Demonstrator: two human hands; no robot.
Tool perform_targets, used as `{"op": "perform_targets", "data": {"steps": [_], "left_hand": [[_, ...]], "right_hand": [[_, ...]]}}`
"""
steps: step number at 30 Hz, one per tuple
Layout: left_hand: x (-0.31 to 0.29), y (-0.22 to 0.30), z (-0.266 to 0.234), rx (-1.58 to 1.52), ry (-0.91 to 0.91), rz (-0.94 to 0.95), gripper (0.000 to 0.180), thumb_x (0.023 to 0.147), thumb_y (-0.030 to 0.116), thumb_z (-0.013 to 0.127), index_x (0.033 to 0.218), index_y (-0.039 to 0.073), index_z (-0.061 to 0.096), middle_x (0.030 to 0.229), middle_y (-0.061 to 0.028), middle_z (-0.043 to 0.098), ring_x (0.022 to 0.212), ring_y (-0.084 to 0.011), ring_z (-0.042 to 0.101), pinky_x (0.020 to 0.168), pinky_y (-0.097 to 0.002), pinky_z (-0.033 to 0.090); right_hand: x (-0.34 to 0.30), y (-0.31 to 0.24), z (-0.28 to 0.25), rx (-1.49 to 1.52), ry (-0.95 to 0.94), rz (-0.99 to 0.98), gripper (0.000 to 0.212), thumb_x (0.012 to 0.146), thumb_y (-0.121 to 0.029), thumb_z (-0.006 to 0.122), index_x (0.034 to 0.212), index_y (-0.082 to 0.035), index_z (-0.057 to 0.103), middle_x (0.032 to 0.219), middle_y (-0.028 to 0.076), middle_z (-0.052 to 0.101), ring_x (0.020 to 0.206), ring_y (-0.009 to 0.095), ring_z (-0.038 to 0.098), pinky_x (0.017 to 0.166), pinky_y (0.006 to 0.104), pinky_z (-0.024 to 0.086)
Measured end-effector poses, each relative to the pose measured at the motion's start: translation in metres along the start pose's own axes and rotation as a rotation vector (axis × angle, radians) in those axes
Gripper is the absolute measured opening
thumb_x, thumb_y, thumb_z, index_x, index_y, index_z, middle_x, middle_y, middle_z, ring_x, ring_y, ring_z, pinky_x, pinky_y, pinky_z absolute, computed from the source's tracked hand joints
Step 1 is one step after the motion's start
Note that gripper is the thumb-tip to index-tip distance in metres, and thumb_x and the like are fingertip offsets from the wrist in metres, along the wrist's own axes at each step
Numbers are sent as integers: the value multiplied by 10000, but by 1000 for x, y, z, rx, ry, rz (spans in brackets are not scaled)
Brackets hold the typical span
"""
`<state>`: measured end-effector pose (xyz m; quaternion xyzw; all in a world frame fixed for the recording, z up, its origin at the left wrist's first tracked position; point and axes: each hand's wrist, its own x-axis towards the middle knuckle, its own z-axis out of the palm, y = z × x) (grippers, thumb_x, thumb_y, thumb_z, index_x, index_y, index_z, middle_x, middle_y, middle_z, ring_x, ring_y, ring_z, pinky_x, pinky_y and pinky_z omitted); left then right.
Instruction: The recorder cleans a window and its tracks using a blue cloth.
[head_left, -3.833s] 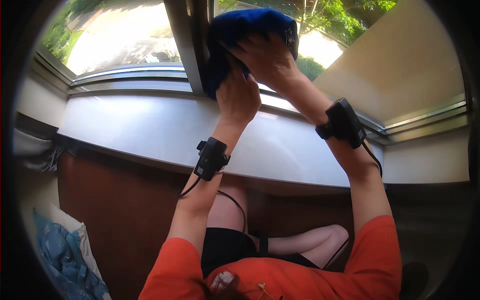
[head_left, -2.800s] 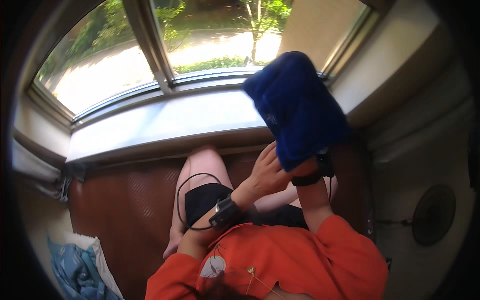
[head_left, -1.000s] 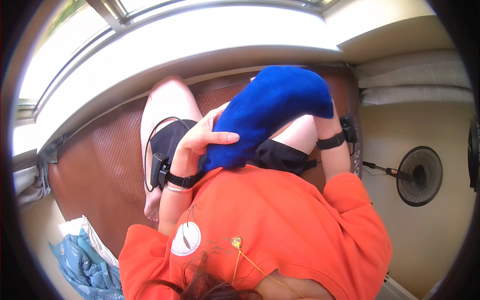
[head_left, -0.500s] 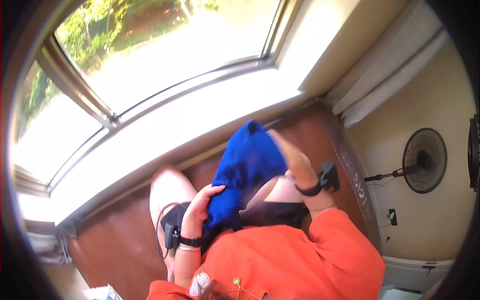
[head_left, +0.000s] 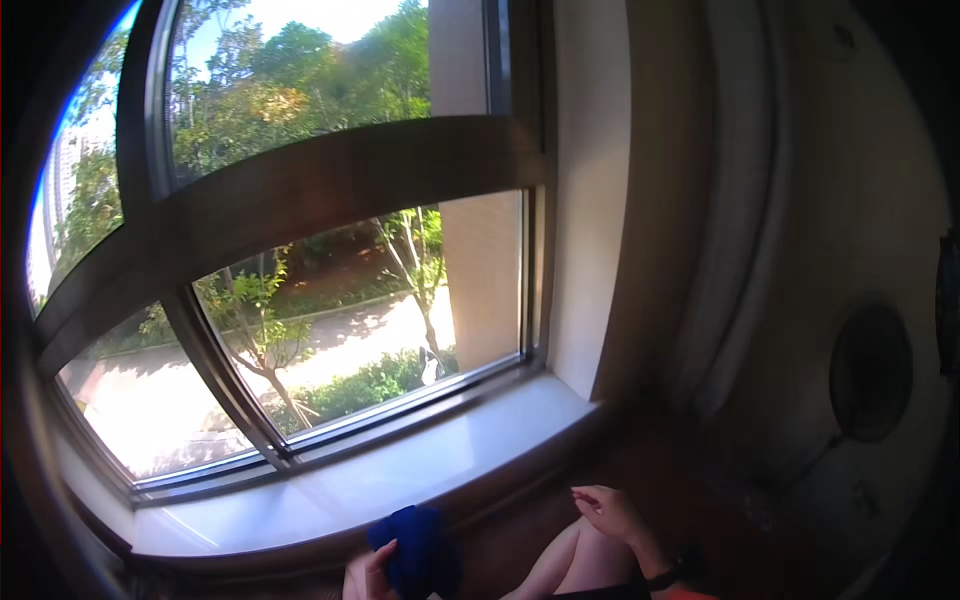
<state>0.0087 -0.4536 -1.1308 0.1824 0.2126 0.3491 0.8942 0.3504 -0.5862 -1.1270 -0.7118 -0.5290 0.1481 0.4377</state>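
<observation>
At the lower edge, a bunched piece of blue cloth (head_left: pixel 418 550) rises in front of the window sill. My left hand (head_left: pixel 376 568) grips its left side, fingers pressed against the fabric. The lower part of the cloth is cut off by the picture's edge. To the right and apart from the cloth, my right hand (head_left: pixel 610 512) is raised above my bare knee, its fingers curled in toward the thumb. I see nothing held in it. A dark strap (head_left: pixel 668 575) circles the right wrist.
Just beyond my hands runs a pale window sill (head_left: pixel 350 490) below a large window frame (head_left: pixel 360 165), with trees and a path outside. A curtain (head_left: pixel 735 220) hangs on the right. Farther right is a round fan (head_left: pixel 870 372), dim in shadow.
The view has tilted up toward the window, so hands and cloth sit lower. My right hand has come away from the blue cloth; my left still holds it, and it looks more bunched.
</observation>
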Motion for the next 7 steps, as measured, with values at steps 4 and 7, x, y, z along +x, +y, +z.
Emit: {"op": "perform_targets", "data": {"steps": [4,7], "left_hand": [[-38,20,30,10,20,325,561,883,351,488,1304,7,349,1247,-197,474,1111,-332,509,948,-459,421],[-57,36,2,17,34,496,629,836,367,571,1338,75,330,1289,-178,449,1144,-335,483,963,-492,397]], "right_hand": [[-6,85,-7,-196,356,133,294,804,-105,586,1060,38,572,1066,218,572,1015,317,558,887,384,446],[-7,173,5,-148,545,237,499,799,-170,605,1246,-11,448,1290,182,437,1188,338,426,1043,390,302]]}}
